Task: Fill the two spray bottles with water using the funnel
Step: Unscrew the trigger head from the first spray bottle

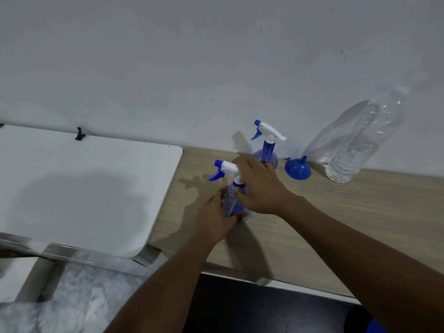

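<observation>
A blue see-through spray bottle point(231, 201) with a white and blue trigger head stands on the wooden table point(336, 212). My left hand point(215, 218) grips its body from the left. My right hand point(258, 186) holds the neck just under the trigger head. A second spray bottle point(266, 150), its head on, stands behind by the wall. To its right a blue funnel point(298, 168) lies mouth down, spout up. A large clear water bottle point(360, 143) stands at the far right, its lower part holding water.
A white table top point(79, 186) adjoins the wooden one on the left, with a small black clip point(80, 134) at its back edge. A plain wall runs behind both. The wooden table's front edge lies near my forearms, with dark floor below.
</observation>
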`<action>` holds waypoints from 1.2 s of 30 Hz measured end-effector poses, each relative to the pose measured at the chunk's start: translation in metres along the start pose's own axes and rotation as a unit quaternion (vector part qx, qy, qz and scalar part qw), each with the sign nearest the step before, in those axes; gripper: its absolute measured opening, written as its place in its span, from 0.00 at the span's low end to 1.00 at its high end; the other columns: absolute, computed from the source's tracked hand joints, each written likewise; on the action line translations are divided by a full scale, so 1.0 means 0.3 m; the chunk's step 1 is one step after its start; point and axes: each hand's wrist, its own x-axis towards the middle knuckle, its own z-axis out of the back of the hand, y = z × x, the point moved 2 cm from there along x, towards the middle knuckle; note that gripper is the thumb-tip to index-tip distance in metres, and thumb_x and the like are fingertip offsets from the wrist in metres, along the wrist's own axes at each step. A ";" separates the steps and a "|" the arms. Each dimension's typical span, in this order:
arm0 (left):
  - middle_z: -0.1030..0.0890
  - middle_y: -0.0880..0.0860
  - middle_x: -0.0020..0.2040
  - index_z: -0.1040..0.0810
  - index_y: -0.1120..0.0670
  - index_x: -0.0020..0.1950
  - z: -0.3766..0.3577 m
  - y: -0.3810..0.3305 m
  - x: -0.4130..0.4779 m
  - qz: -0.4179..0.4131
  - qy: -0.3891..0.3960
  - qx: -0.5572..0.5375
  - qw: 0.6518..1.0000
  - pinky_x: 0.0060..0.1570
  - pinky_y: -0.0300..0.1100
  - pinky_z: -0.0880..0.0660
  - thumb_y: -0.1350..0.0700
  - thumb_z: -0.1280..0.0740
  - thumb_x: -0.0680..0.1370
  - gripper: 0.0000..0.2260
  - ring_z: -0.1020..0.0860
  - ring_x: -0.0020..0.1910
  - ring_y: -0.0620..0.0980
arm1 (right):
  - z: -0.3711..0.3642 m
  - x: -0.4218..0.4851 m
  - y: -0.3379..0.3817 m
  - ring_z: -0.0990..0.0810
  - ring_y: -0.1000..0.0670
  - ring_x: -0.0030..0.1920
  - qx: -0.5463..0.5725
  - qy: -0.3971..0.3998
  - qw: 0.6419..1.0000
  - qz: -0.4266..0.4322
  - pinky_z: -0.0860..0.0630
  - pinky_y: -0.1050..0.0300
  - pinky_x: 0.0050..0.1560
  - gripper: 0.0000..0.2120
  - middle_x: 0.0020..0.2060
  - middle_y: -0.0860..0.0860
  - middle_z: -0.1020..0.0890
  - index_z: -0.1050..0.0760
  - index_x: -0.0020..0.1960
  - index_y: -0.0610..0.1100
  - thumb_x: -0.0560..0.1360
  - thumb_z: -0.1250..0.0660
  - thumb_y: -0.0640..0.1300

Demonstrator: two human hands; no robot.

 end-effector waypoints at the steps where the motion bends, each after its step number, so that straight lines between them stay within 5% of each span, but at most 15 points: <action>1: 0.23 0.54 0.65 0.31 0.54 0.71 0.000 -0.003 -0.004 0.000 -0.001 0.004 1.000 0.65 0.52 0.27 0.44 0.22 0.67 0.37 0.24 0.64 0.54 | 0.008 -0.002 -0.007 0.25 0.47 0.51 -0.019 -0.003 1.000 0.002 0.28 0.45 0.56 0.21 0.52 0.50 0.22 0.32 0.61 0.47 0.73 0.32 0.56; 3: 0.21 0.48 0.62 0.29 0.51 0.70 -0.003 0.010 0.000 -0.009 -0.030 0.023 0.999 0.62 0.48 0.26 0.46 0.22 0.68 0.33 0.22 0.60 0.49 | 0.010 -0.009 -0.008 0.23 0.48 0.49 -0.071 -0.025 0.997 -0.018 0.27 0.45 0.56 0.22 0.50 0.50 0.20 0.31 0.60 0.48 0.74 0.34 0.61; 8: 0.23 0.51 0.65 0.33 0.51 0.73 -0.009 0.001 -0.002 -0.009 -0.019 0.033 0.999 0.63 0.50 0.26 0.48 0.23 0.70 0.34 0.24 0.63 0.51 | -0.003 -0.015 -0.009 0.24 0.48 0.49 0.007 -0.012 1.000 -0.020 0.26 0.45 0.55 0.18 0.51 0.48 0.20 0.30 0.61 0.45 0.74 0.31 0.50; 12: 0.23 0.47 0.63 0.32 0.49 0.71 -0.011 0.005 -0.003 -0.008 -0.024 0.028 0.999 0.62 0.47 0.26 0.44 0.22 0.69 0.35 0.23 0.60 0.47 | 0.008 -0.005 -0.018 0.23 0.47 0.51 -0.058 -0.019 0.998 -0.017 0.28 0.44 0.56 0.23 0.51 0.50 0.20 0.32 0.61 0.48 0.73 0.32 0.60; 15: 0.24 0.52 0.66 0.34 0.52 0.73 -0.023 0.018 0.007 0.000 -0.014 0.027 1.000 0.65 0.52 0.27 0.43 0.23 0.68 0.38 0.24 0.64 0.52 | -0.008 -0.006 -0.006 0.23 0.45 0.51 -0.026 -0.026 0.999 -0.021 0.27 0.45 0.54 0.16 0.50 0.47 0.19 0.30 0.59 0.45 0.76 0.32 0.50; 18: 0.22 0.49 0.64 0.33 0.49 0.73 -0.021 0.027 0.008 0.001 -0.026 0.017 1.000 0.63 0.51 0.26 0.38 0.25 0.66 0.39 0.23 0.61 0.49 | 0.009 -0.002 -0.019 0.25 0.46 0.56 0.023 0.025 0.999 -0.014 0.30 0.42 0.59 0.21 0.56 0.49 0.22 0.32 0.64 0.47 0.73 0.30 0.48; 21: 0.22 0.47 0.62 0.32 0.48 0.71 -0.019 0.033 0.008 0.004 -0.020 0.019 1.000 0.61 0.48 0.25 0.41 0.23 0.68 0.36 0.23 0.59 0.47 | 0.017 -0.005 -0.022 0.24 0.47 0.56 -0.030 0.019 0.999 -0.018 0.29 0.44 0.61 0.26 0.57 0.49 0.21 0.33 0.65 0.48 0.73 0.30 0.58; 24: 0.23 0.49 0.63 0.33 0.48 0.71 -0.027 0.035 0.025 0.011 0.000 0.037 0.999 0.62 0.49 0.26 0.39 0.25 0.68 0.36 0.23 0.62 0.49 | 0.003 -0.013 -0.008 0.23 0.46 0.54 -0.024 -0.002 1.000 -0.019 0.29 0.45 0.60 0.19 0.56 0.47 0.20 0.32 0.64 0.46 0.76 0.31 0.50; 26: 0.24 0.52 0.65 0.35 0.49 0.73 -0.034 0.055 0.044 0.024 0.008 0.033 0.999 0.63 0.51 0.27 0.38 0.26 0.67 0.39 0.24 0.64 0.52 | 0.011 -0.013 -0.007 0.26 0.46 0.58 0.022 0.025 0.999 -0.015 0.31 0.44 0.62 0.23 0.59 0.48 0.23 0.33 0.67 0.47 0.74 0.30 0.46; 30: 0.22 0.50 0.64 0.36 0.46 0.73 -0.034 0.052 0.029 0.016 -0.015 0.025 0.999 0.63 0.52 0.26 0.38 0.24 0.66 0.40 0.23 0.62 0.50 | 0.024 -0.011 -0.018 0.25 0.47 0.59 -0.008 0.022 1.000 -0.021 0.31 0.44 0.62 0.26 0.59 0.49 0.22 0.33 0.67 0.48 0.73 0.29 0.53; 32: 0.23 0.49 0.65 0.37 0.45 0.74 -0.035 0.044 0.023 0.005 -0.015 0.034 0.999 0.64 0.51 0.26 0.38 0.24 0.67 0.40 0.23 0.62 0.49 | 0.017 -0.007 -0.012 0.24 0.46 0.59 0.009 0.022 0.999 -0.030 0.32 0.45 0.62 0.23 0.58 0.48 0.22 0.33 0.67 0.47 0.75 0.30 0.48; 36: 0.24 0.48 0.67 0.38 0.46 0.76 -0.030 0.037 0.018 0.002 -0.011 0.026 1.000 0.65 0.50 0.27 0.43 0.24 0.70 0.39 0.25 0.64 0.49 | 0.028 -0.008 -0.019 0.28 0.47 0.61 0.096 0.065 0.993 -0.031 0.32 0.44 0.61 0.33 0.62 0.48 0.25 0.36 0.72 0.48 0.70 0.28 0.44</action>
